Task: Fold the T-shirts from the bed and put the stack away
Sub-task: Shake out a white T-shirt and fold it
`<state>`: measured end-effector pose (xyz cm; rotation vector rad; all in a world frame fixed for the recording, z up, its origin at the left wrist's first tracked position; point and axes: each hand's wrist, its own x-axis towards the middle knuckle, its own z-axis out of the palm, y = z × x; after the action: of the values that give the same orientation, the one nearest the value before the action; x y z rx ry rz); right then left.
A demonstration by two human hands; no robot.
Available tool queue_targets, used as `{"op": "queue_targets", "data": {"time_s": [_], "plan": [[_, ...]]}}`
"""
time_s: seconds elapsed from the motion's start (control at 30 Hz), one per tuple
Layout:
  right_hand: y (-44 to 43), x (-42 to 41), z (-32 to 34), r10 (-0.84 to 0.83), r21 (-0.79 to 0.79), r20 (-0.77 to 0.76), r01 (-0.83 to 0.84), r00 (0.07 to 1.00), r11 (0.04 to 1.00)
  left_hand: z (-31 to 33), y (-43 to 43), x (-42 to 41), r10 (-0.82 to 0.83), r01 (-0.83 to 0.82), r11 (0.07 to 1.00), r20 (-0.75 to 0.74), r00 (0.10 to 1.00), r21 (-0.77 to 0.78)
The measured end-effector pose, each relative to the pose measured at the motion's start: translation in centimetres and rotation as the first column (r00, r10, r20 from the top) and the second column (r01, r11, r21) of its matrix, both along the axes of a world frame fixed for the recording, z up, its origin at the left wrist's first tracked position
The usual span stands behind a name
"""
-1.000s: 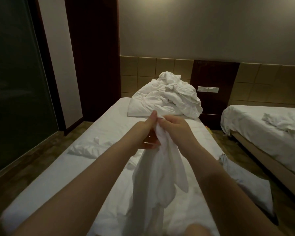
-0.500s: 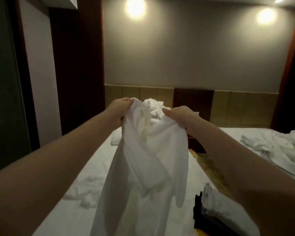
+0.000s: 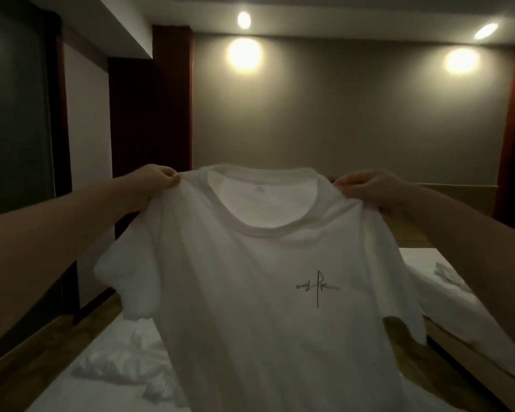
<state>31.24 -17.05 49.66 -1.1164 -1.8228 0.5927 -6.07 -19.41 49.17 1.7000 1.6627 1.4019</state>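
**Shirt up front, beds below and to the right**

The shirt (image 3: 250, 278) hangs between the two hands, above the near bed (image 3: 101, 399). The left hand (image 3: 155, 181) pinches one shoulder and the right hand (image 3: 366, 185) the other, with the collar between them. On the near bed, at lower left, a crumpled heap (image 3: 125, 361) lies partly behind the shirt. A second bed (image 3: 446, 310) stands apart to the right, behind the right arm, with clothes (image 3: 451, 278) on it. A wall (image 3: 339, 114) stands behind everything.

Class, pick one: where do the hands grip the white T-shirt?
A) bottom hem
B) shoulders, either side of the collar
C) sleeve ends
B: the left hand and right hand each pinch a shoulder of the T-shirt, with the collar between them.
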Motion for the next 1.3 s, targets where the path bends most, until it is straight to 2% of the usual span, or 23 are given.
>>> {"op": "queue_targets", "data": {"time_s": [0.03,0.13,0.23,0.37,0.43,0.5,0.63,0.77,0.87,0.93,1.03,1.1,1.17,1.2,1.23,1.3], "plan": [[0.1,-0.2,-0.3,-0.026,0.036,0.060,0.024,0.998,0.999,-0.4,0.1,0.1,-0.005,0.005,1.000,-0.027,1.000,-0.016],[0.6,0.0,-0.5,-0.121,0.215,-0.044,0.127,0.992,0.968,-0.4,-0.5,0.7,-0.053,0.054,0.998,-0.066,0.996,0.012],[0.7,0.6,-1.4,-0.159,0.112,0.122,0.146,0.980,0.983,-0.5,-1.0,0.8,-0.081,0.084,0.996,-0.114,0.990,0.024],[0.2,1.3,-2.0,-0.048,-0.019,0.021,0.048,0.999,0.999,-0.9,-1.4,0.4,-0.109,0.107,0.992,0.022,0.994,0.068],[-0.2,1.2,-2.5,0.004,-0.079,0.072,0.002,0.997,0.997,-1.5,-1.6,0.0,-0.130,0.130,0.991,0.005,0.992,0.035],[-0.2,0.7,-3.1,0.003,-0.058,0.100,0.003,0.995,0.998,-2.1,-1.6,-0.4,-0.126,0.126,0.992,-0.018,0.992,0.023],[0.4,0.0,-3.6,-0.086,0.044,-0.062,0.089,0.994,0.995,-2.5,-1.4,-0.6,-0.152,0.150,0.986,-0.016,0.988,-0.065],[0.9,-1.0,-3.5,-0.012,-0.132,-0.251,-0.022,0.968,0.991,-2.3,-1.1,0.1,-0.223,0.235,0.963,0.105,0.969,-0.129],[1.2,-1.2,-3.6,-0.027,-0.235,-0.348,-0.059,0.937,0.970,-2.3,-1.3,0.4,-0.228,0.222,0.965,-0.034,0.973,-0.137],[0.9,-1.1,-3.8,-0.035,-0.289,-0.355,-0.074,0.934,0.955,-2.7,-1.4,0.3,-0.197,0.193,0.976,-0.034,0.980,-0.097],[0.3,-1.6,-4.9,-0.107,-0.387,-0.324,-0.028,0.940,0.922,-4.3,-1.4,0.8,-0.144,0.148,0.987,0.074,0.987,-0.061],[-0.2,-2.5,-6.3,-0.158,-0.447,-0.368,-0.025,0.916,0.894,-6.1,-1.4,2.2,-0.044,0.071,0.992,0.244,0.969,-0.102],[-1.0,-3.9,-7.9,-0.190,-0.519,-0.508,-0.122,0.840,0.846,-8.0,-2.1,4.2,0.066,0.037,0.979,0.479,0.875,-0.202],[-1.6,-4.6,-8.8,-0.205,-0.537,-0.590,-0.190,0.781,0.822,-8.8,-2.9,5.3,0.077,0.082,0.967,0.585,0.808,-0.241],[-2.3,-5.5,-9.8,-0.214,-0.533,-0.675,-0.266,0.706,0.803,-9.6,-3.7,6.4,0.060,0.145,0.959,0.674,0.736,-0.243],[-4.3,-7.5,-11.9,-0.193,-0.465,-0.813,-0.411,0.550,0.784,-11.5,-5.5,8.5,-0.002,0.217,0.964,0.817,0.577,-0.151]]}}
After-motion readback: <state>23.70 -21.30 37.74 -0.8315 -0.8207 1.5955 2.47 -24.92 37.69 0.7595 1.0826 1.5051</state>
